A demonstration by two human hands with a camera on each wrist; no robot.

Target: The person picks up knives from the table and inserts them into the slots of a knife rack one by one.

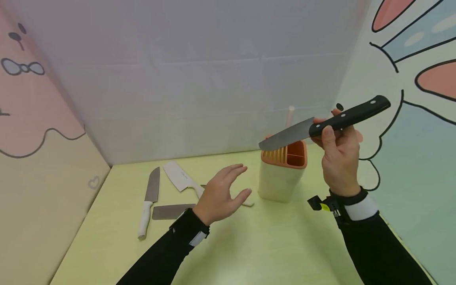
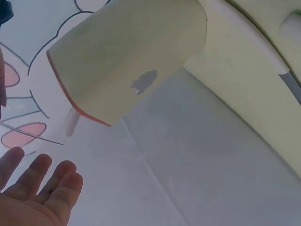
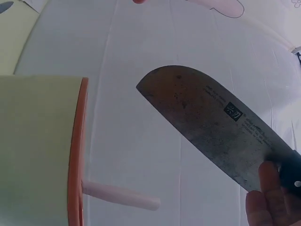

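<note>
Left hand spread, right hand pinching knife, square blade logo, print blurred

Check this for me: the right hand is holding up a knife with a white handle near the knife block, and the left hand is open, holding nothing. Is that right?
Not quite: the knife held up near the knife block in the right hand has a black handle, as the head view shows. The left hand is indeed open, holding nothing.

Pale green table: several knives lying, knife block standing.
</note>
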